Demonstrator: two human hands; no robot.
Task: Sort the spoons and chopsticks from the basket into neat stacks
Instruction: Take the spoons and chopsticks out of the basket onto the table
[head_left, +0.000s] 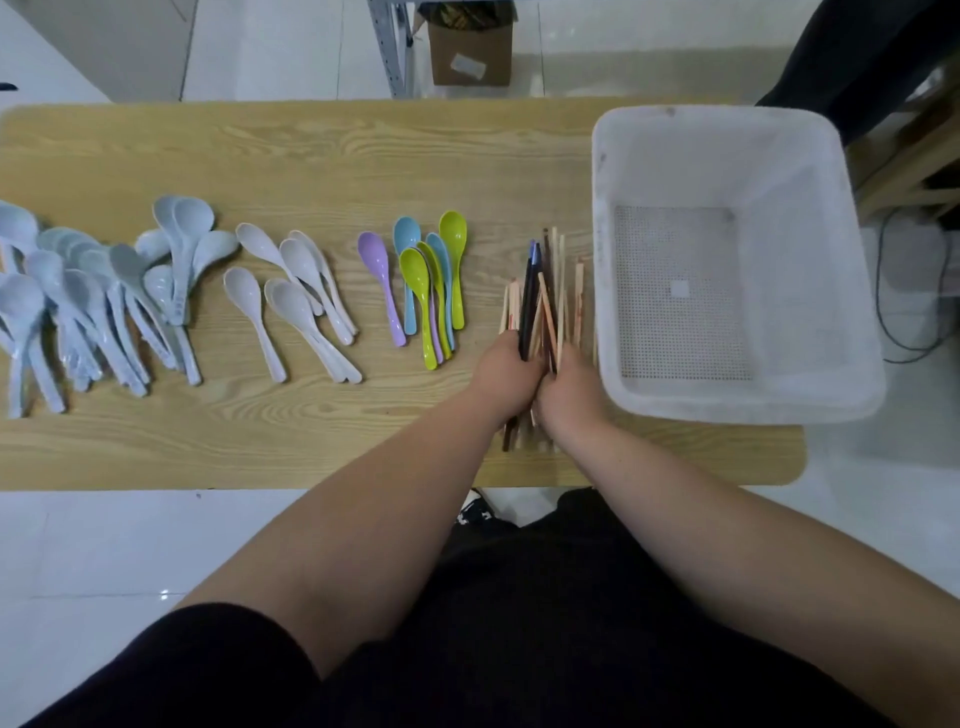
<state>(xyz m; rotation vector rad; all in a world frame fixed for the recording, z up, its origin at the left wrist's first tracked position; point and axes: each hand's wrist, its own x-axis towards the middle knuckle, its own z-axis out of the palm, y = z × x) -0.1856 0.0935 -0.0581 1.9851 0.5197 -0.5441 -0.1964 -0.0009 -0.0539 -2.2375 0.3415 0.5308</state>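
The person wears black clothing (493, 649) over torso and lap; where top ends and lower garment begins cannot be told. The left sleeve (208, 670) is short, black and plain, with a loose hem. Both forearms (374, 519), the left hand (506, 376) and the right hand (569, 392) are bare. A black shoe (475, 506) with white markings shows partly.

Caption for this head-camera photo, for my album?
Left hand and right hand grip chopsticks beside the empty basket; spoons lie grouped by colour.
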